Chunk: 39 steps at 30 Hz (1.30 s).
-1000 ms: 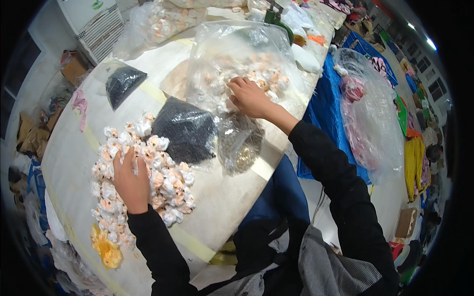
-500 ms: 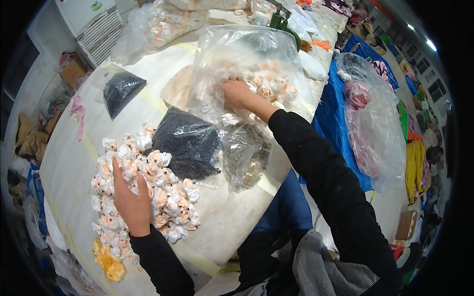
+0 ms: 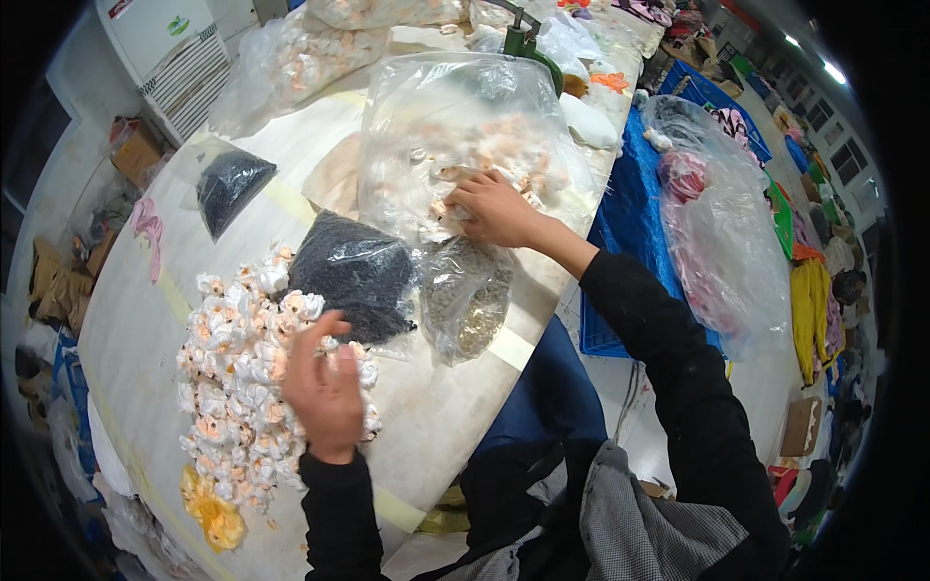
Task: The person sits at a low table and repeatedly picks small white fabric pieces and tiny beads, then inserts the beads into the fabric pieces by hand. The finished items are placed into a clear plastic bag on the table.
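My left hand (image 3: pixel 327 397) hovers over the right side of a pile of white and peach fabric flowers (image 3: pixel 237 387), its thumb and fingers apart and nothing visible between them. My right hand (image 3: pixel 499 208) is at the near edge of a large clear plastic bag (image 3: pixel 455 87) with more such flowers in it. Its fingers are curled down among the flowers, and their tips are partly hidden. Between the hands lie a clear bag of small black pieces (image 3: pixel 354 266) and a clear bag of small brownish-gold pieces (image 3: pixel 470 300).
A smaller bag of black pieces (image 3: pixel 232 184) sits farther left, near a pink strip (image 3: pixel 147 232). Yellow fabric (image 3: pixel 213 508) lies by the pile's near end. A green metal tool (image 3: pixel 523 39) stands at the back. Blue crates (image 3: pixel 620 213) and plastic sheeting (image 3: pixel 727 252) are on the right.
My left hand has moved right across the flower pile, its fingers bending. My right hand has drawn back toward me and slightly right, to the bag's near edge. The view has shifted slightly.
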Each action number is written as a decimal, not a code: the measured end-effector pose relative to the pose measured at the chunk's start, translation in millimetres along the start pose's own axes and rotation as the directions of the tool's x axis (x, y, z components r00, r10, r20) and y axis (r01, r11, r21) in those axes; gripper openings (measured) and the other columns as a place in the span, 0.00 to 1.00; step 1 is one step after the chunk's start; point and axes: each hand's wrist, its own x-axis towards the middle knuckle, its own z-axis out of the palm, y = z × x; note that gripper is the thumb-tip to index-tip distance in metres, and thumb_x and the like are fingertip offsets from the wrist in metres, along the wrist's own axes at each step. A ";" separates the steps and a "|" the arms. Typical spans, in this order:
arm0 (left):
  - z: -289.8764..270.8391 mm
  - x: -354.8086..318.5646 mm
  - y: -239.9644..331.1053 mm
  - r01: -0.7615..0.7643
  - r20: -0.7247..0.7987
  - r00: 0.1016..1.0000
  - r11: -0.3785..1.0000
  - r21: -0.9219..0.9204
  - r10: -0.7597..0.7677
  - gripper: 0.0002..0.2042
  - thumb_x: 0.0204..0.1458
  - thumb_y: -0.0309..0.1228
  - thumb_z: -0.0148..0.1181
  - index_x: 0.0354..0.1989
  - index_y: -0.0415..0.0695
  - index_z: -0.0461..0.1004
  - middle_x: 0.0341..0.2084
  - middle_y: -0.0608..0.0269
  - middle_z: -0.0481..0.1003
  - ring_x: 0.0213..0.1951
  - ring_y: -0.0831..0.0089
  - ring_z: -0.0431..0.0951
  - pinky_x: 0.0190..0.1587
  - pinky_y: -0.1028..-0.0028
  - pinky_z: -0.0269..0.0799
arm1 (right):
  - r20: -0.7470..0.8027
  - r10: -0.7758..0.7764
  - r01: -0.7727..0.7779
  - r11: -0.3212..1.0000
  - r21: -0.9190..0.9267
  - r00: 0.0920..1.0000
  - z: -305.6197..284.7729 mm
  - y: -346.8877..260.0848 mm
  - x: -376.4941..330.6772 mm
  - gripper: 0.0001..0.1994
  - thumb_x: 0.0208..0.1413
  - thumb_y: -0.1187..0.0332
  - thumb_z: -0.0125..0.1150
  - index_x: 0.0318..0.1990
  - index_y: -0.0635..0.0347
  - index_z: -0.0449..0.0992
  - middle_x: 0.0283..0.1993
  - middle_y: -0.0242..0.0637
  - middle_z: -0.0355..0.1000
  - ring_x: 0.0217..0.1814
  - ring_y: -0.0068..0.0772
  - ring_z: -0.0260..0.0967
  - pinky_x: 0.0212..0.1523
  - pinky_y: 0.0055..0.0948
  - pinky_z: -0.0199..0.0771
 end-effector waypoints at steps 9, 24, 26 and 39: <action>55.2 -36.3 2.4 0.052 0.366 0.930 0.996 -0.072 -0.022 0.13 0.60 0.25 0.63 0.53 0.39 0.79 0.35 0.61 0.82 0.19 0.79 0.64 0.24 0.74 0.62 | -0.340 0.118 -0.062 0.983 0.173 0.933 -6.8 -19.0 -36.3 0.13 0.57 0.68 0.70 0.49 0.53 0.79 0.50 0.38 0.77 0.60 0.44 0.71 0.66 0.42 0.61; 63.9 -42.6 -17.7 0.325 0.444 0.875 0.914 -0.244 -0.193 0.17 0.64 0.28 0.60 0.59 0.38 0.74 0.43 0.64 0.81 0.20 0.93 0.59 0.23 0.83 0.54 | -0.510 0.457 -0.274 0.877 0.395 0.728 -8.4 -31.5 -62.6 0.11 0.58 0.71 0.68 0.48 0.59 0.81 0.48 0.42 0.74 0.44 0.42 0.76 0.46 0.37 0.75; 65.5 -43.4 -19.3 0.328 0.433 0.880 0.908 -0.260 -0.194 0.16 0.64 0.28 0.59 0.59 0.38 0.74 0.42 0.64 0.82 0.18 0.92 0.59 0.22 0.81 0.54 | -0.394 0.571 -0.328 0.781 0.532 0.720 -16.3 -37.8 -64.7 0.11 0.63 0.73 0.66 0.51 0.62 0.80 0.48 0.40 0.74 0.44 0.32 0.78 0.43 0.29 0.77; 74.3 -51.2 -25.2 0.355 0.458 0.866 0.892 -0.279 -0.201 0.17 0.64 0.27 0.59 0.60 0.36 0.74 0.39 0.65 0.82 0.19 0.92 0.61 0.22 0.82 0.55 | -0.397 0.550 -0.168 0.714 0.680 0.735 8.1 -34.0 -79.8 0.11 0.64 0.69 0.64 0.51 0.61 0.79 0.49 0.41 0.75 0.47 0.38 0.80 0.47 0.35 0.81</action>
